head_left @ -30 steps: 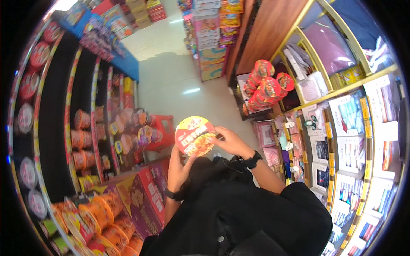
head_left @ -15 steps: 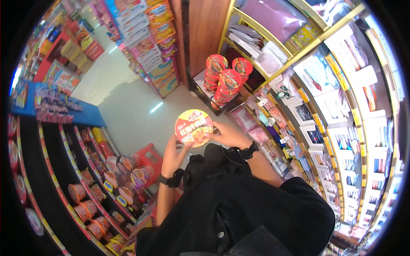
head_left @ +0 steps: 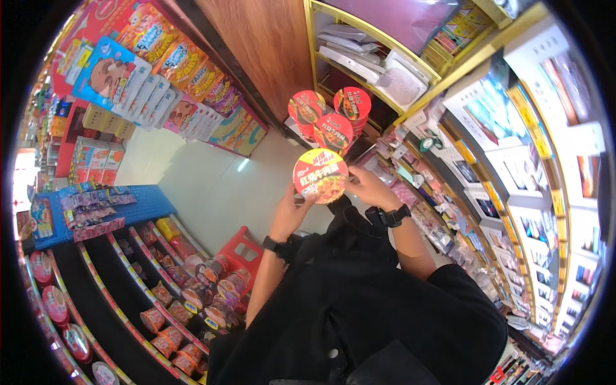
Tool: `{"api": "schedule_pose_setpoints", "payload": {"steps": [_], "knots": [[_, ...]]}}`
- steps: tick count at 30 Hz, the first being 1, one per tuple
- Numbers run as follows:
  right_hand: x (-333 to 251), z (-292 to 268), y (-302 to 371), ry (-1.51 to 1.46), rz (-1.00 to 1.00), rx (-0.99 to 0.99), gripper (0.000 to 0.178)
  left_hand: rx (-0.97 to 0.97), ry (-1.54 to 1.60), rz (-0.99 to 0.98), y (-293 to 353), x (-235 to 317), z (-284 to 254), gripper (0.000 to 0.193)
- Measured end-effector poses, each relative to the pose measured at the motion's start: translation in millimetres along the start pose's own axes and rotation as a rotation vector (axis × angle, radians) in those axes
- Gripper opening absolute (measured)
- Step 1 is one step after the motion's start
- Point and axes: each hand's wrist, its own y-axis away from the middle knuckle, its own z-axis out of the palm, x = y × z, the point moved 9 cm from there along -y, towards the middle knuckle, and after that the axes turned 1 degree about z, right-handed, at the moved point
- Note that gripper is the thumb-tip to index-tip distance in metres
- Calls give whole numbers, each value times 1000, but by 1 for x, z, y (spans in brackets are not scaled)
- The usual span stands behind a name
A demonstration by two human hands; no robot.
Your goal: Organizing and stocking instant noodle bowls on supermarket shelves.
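Between my two hands is a round instant noodle tub (head_left: 320,176) with a yellow and red lid, its top turned up toward me. My left hand (head_left: 292,210) grips its lower left side, the thumb at the rim. On the right side, my right hand (head_left: 372,189) holds the edge, fingers partly hidden under the tub. Just beyond it stand stacks of red-lidded noodle tubs, among them a front stack (head_left: 333,133), a left stack (head_left: 307,107) and a right stack (head_left: 353,104). The held tub overlaps the lower part of the front stack.
Tiered black shelves (head_left: 106,276) with noodle cups run along the left, beside a red plastic stool (head_left: 247,247). A blue pegboard rack (head_left: 151,202) stands behind them. Boxed goods fill the lit shelves (head_left: 507,173) on the right. Snack bags (head_left: 154,38) hang at the upper left.
The tub in my hands has moved right and slightly upward in view, closer to the red stacks. The view has shifted, bringing the hanging snacks and stacks nearer.
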Motion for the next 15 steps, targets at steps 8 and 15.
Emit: {"api": "schedule_pose_setpoints", "payload": {"steps": [8,15], "knots": [[34,-58,-84,-19,96,13,41,155,88,-57,-119,-2,24,54],[63,-74,-112,-54,96,64,46,203,57,-24,-156,5,41,59]]}}
